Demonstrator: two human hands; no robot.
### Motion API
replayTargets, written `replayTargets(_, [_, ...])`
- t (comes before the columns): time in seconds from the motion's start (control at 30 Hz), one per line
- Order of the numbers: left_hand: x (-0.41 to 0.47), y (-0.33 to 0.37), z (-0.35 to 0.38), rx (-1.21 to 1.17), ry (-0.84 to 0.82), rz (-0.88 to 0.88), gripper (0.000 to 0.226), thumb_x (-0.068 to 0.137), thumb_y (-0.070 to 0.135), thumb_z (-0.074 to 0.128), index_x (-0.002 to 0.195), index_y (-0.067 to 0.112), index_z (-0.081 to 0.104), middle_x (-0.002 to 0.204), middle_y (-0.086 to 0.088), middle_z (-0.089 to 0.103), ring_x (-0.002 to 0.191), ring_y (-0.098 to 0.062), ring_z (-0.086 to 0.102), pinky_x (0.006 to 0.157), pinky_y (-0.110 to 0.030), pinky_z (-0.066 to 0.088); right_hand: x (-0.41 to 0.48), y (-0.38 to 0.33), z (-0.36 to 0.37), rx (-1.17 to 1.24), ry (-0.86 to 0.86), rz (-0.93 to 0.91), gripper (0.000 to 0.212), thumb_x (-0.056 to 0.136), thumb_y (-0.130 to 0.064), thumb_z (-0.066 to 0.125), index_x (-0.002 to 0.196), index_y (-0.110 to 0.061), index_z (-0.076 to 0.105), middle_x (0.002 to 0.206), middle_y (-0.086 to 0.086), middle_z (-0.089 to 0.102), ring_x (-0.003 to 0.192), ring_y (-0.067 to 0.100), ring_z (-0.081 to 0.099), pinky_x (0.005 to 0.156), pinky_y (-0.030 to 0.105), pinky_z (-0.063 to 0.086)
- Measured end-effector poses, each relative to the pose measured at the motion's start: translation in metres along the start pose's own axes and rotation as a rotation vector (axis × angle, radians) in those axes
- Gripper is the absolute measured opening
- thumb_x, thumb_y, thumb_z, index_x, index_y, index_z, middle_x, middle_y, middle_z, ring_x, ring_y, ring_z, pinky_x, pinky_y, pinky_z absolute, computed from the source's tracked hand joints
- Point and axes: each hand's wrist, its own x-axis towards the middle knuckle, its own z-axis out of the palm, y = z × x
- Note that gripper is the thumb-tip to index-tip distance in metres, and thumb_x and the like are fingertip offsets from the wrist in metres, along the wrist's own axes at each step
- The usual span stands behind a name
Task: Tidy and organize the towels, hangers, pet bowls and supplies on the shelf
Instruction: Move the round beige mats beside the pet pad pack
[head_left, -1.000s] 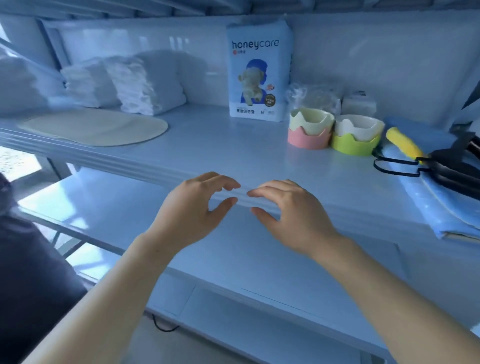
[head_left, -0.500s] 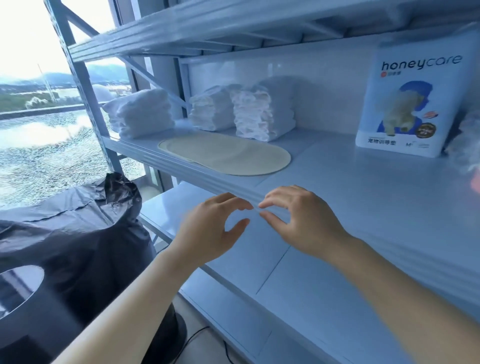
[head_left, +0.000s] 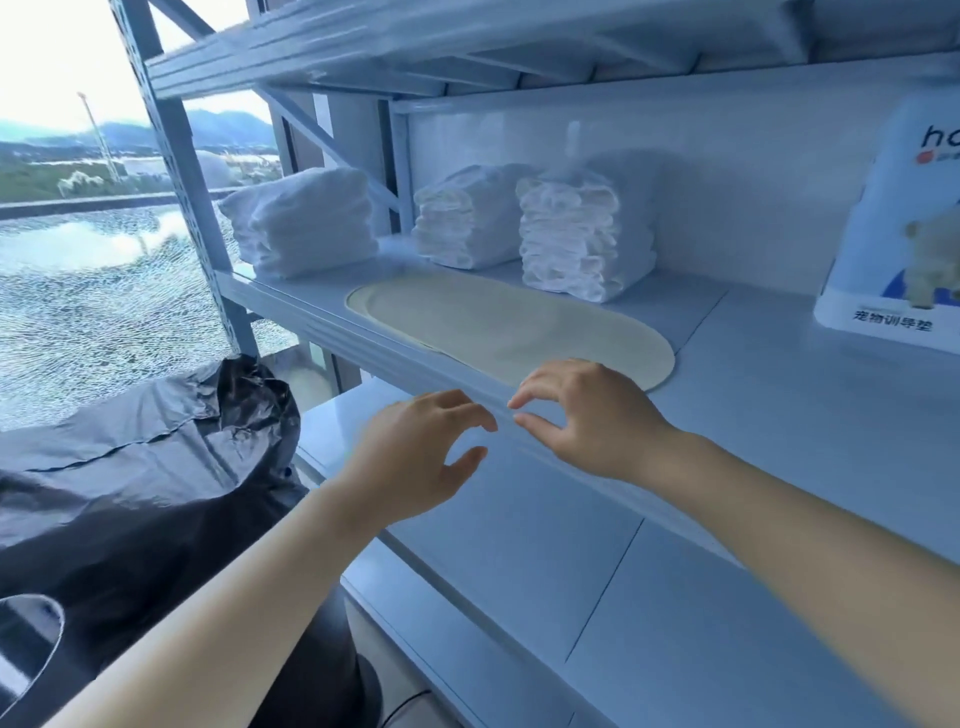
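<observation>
Left hand (head_left: 415, 457) and right hand (head_left: 587, 415) are hovering empty, fingers loosely apart; a hasty reach risks toppling the towel stack (head_left: 571, 239).

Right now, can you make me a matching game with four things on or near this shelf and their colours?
Things:
1 oval mat
2 plastic bag
3 towel stacks
4 pet pad pack

Colours:
a black
b white
c blue and white
d beige

Pairs: 1-d; 2-a; 3-b; 4-c
</observation>
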Motion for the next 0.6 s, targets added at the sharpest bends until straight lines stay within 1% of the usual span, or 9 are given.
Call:
replayTargets(0.07, [0.024,-0.018,0.003,-0.014,0.014,-0.002,0.026,0.09,0.04,0.05,0.115,0.037,0.057,0.115,0.018,0.057,0.098,-0.01,0.057,0.067,-0.025,0.041,0.023,0.01,0.006,-0.012,-0.001,0.008,0.019,0.089,-0.034,0.057,0.103,-0.027,0.067,0.107,-0.012,0.064,0.102,0.012,0.055,0.083,0.032,0.047])
replayTargets(0.2, [0.071,-0.048,0.011,-0.036,0.009,-0.001,0.022,0.091,0.04,0.049,0.112,0.04,0.056,0.114,0.021,0.056,0.092,-0.003,0.053,0.066,-0.023,0.038,0.071,0.034,0.016,-0.02,0.023,0.029,0.019,0.089,-0.034,0.058,0.102,-0.026,0.068,0.107,-0.011,0.065,0.103,0.013,0.055,0.082,0.031,0.047])
replayTargets(0.3, [0.102,-0.074,0.018,-0.029,-0.012,0.005,0.023,0.091,0.039,0.049,0.113,0.039,0.057,0.115,0.02,0.056,0.1,-0.005,0.055,0.067,-0.023,0.039,0.103,0.05,0.026,-0.014,0.002,0.048,0.018,0.089,-0.035,0.056,0.102,-0.027,0.067,0.107,-0.012,0.064,0.103,0.012,0.054,0.083,0.031,0.047])
replayTargets(0.43, [0.133,-0.112,0.033,-0.009,-0.039,-0.008,0.024,0.091,0.038,0.051,0.113,0.039,0.056,0.117,0.02,0.055,0.101,-0.006,0.054,0.068,-0.023,0.04,0.136,0.064,0.044,-0.024,-0.063,0.061,0.021,0.09,-0.039,0.054,0.103,-0.028,0.066,0.108,-0.014,0.063,0.104,0.011,0.053,0.083,0.031,0.047])
replayTargets(0.53, [0.148,-0.137,0.048,-0.027,-0.087,0.008,0.027,0.089,0.039,0.053,0.115,0.04,0.057,0.119,0.02,0.053,0.107,-0.007,0.051,0.073,-0.023,0.041,0.154,0.072,0.059,-0.015,-0.107,0.087,0.023,0.089,-0.041,0.056,0.105,-0.028,0.066,0.111,-0.014,0.062,0.105,0.01,0.054,0.084,0.029,0.046])
replayTargets(0.6, [0.154,-0.156,0.057,-0.099,-0.12,0.023,0.032,0.085,0.046,0.056,0.116,0.04,0.058,0.119,0.021,0.054,0.11,-0.005,0.051,0.082,-0.024,0.044,0.161,0.076,0.069,-0.002,-0.142,0.119,0.024,0.088,-0.042,0.057,0.106,-0.028,0.065,0.112,-0.014,0.061,0.106,0.01,0.054,0.085,0.028,0.046])
